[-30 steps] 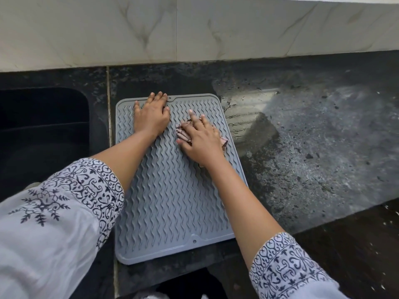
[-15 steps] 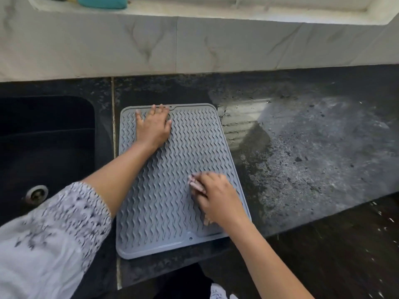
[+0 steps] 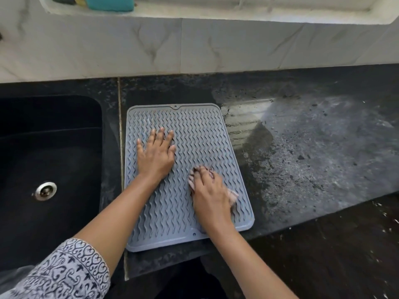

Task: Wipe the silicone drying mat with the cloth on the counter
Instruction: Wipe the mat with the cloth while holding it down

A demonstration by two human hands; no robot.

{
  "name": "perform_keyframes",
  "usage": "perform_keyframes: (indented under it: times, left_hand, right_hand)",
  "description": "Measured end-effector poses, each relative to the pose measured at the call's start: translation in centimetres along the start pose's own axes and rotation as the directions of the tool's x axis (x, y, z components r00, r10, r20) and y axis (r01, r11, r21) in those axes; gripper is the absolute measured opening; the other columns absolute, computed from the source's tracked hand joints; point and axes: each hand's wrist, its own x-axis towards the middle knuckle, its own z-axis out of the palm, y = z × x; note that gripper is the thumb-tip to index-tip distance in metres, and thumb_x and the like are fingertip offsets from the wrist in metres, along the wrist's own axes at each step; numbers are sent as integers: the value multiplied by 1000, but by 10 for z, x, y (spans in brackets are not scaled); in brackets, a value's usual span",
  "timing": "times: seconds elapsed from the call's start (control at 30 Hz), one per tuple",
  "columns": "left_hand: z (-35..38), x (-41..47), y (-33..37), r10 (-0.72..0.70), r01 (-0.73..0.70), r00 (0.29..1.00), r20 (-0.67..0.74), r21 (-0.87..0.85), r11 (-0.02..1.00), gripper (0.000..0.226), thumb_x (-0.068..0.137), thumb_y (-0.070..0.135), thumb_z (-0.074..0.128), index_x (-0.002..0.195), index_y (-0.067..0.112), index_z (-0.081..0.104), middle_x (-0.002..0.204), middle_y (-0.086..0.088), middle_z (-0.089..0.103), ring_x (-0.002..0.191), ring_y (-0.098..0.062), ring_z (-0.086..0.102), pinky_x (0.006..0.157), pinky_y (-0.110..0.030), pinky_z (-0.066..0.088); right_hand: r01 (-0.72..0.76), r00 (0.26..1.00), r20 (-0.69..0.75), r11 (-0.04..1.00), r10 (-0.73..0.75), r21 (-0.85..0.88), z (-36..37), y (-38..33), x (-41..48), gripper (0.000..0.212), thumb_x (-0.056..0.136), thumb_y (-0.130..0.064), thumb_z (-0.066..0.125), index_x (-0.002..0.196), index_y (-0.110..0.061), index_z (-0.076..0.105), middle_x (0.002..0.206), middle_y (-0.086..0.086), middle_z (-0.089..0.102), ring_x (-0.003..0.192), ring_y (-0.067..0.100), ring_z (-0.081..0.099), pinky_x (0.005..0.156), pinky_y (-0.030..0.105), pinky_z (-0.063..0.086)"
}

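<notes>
A grey silicone drying mat with wavy ridges lies flat on the black counter, just right of the sink. My left hand rests flat on the mat's left middle, fingers spread, palm down. My right hand presses a crumpled pinkish cloth onto the mat's lower right part. Most of the cloth is hidden under the hand; bits show at the fingertips and beside the wrist.
A black sink with a metal drain sits left of the mat. A marble backsplash rises behind, with a ledge holding a teal container. The counter to the right looks wet and streaked. The counter's front edge runs diagonally.
My left hand slid down from the mat's far left corner toward its middle. My right hand with the cloth went from the upper right down to the lower right part.
</notes>
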Motion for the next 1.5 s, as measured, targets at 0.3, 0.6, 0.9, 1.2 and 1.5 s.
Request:
perform_keyframes:
  times: [0.3,0.6,0.9,1.2,1.5]
  left_hand:
    - [2,1,-1,-4,4,1000,-19,3,1000,52,100,45,21,151,37,12,160,7,6,148,-15,0,115,-51,-5]
    - [2,-1,-1,-5,4,1000,-17,-18,1000,52,100,43,21,151,37,13,160,6,6,148,-15,0,116,-51,-5]
    - [-1,-2,2,-48,48,999,-19,-4,999,52,100,43,20,151,36,11,160,7,4,147,-15,1,114,-55,-4]
    - [-3,-2,3,-53,53,999,-3,-6,999,52,100,40,21,151,35,12,161,6,5,148,-17,1,114,-58,-2]
    - [0,-1,3,-55,55,998,-17,5,998,53,99,41,21,151,36,12,160,6,6,148,-17,2,115,-58,-3]
  right_hand:
    - [-96,993,-44,975,107,199,-11,-15,65,44,98,-35,37,140,-20,38,151,1,32,137,26,25,109,44,23]
    - [-53,995,80,998,51,18,1,-5,-16,54,91,-14,52,143,-13,36,149,5,36,133,33,33,105,47,36]
    - [25,1000,-3,999,-25,24,2,12,-28,48,79,-21,62,126,-11,57,133,6,55,119,33,52,90,48,48]
    - [71,979,185,992,-90,106,-12,20,-87,42,90,-19,55,133,-14,52,140,0,48,127,23,43,105,38,37]
    - [-85,996,12,985,84,153,-5,-4,52,44,99,-29,36,141,-16,38,151,3,33,137,28,26,108,46,28]
